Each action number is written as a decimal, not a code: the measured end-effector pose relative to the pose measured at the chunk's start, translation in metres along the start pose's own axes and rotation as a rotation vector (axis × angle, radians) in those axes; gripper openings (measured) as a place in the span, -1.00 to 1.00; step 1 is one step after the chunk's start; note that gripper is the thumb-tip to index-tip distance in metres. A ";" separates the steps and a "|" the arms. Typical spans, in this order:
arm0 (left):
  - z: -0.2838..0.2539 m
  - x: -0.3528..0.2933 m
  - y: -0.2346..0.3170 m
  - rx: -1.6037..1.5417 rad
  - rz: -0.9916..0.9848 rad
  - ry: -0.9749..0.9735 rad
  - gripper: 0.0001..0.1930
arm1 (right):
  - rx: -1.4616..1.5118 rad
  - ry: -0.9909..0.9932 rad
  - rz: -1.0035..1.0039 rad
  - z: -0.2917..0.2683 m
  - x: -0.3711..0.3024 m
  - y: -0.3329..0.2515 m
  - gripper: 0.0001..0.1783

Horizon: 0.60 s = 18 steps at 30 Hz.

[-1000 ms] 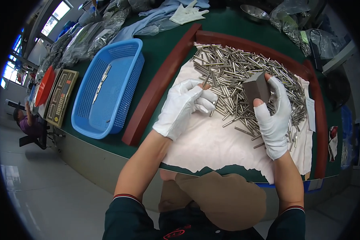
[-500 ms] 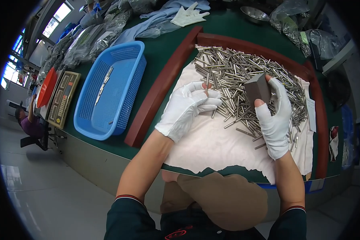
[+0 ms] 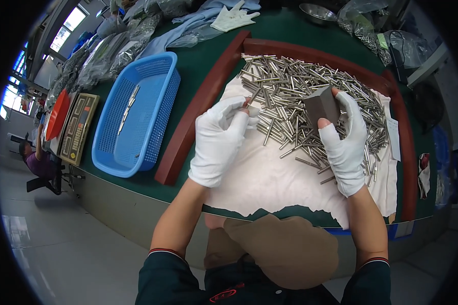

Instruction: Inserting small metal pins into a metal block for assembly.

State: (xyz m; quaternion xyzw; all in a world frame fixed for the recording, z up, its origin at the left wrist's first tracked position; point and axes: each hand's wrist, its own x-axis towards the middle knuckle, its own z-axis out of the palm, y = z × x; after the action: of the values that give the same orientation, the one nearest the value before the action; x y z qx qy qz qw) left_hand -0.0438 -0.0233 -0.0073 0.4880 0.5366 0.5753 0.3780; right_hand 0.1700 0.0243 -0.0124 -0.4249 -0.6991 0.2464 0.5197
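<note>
My left hand (image 3: 218, 142), in a white glove with bare fingertips, is closed in a pinch on a slim metal pin (image 3: 254, 96) at the near left edge of the pile. The pin's lower end is hidden by the fingers. My right hand (image 3: 345, 147), gloved the same way, grips a dark grey rectangular block (image 3: 320, 105) between thumb and fingers, above the pile. Beneath and around both hands lie many loose shiny metal pins (image 3: 285, 68), spread on a pale pink cloth (image 3: 269, 185).
A dark red wooden frame (image 3: 204, 112) borders the cloth on the left, back and right. Left of it, a blue perforated basket (image 3: 155, 119) holds several pins. Further left stand a scale (image 3: 79, 129) and an orange-red tray (image 3: 57, 116). A metal bowl (image 3: 318, 12) and bagged parts sit behind.
My left hand has drawn left and its spread fingers have curled in; the pin has tilted. My right hand still holds the block, nearly unmoved. The view has shifted slightly.
</note>
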 end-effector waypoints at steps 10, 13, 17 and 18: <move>-0.121 -0.023 0.053 0.932 0.361 0.530 -0.86 | 0.033 0.012 0.008 -0.001 0.004 -0.008 -0.40; -0.151 -0.013 0.055 1.200 0.185 0.486 -0.87 | 0.038 0.020 0.005 -0.001 0.002 -0.004 -0.40; -0.148 -0.007 0.057 1.423 0.265 0.428 -0.85 | 0.027 0.043 -0.033 -0.002 0.003 -0.003 -0.40; -0.145 -0.007 0.060 1.455 0.352 0.423 -0.84 | 0.030 0.046 -0.032 -0.001 0.003 -0.004 -0.40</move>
State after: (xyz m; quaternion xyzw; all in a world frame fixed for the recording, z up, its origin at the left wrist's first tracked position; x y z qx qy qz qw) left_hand -0.1770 -0.0740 0.0588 0.5710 0.7547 0.2110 -0.2446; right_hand 0.1698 0.0244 -0.0074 -0.4113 -0.6899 0.2384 0.5459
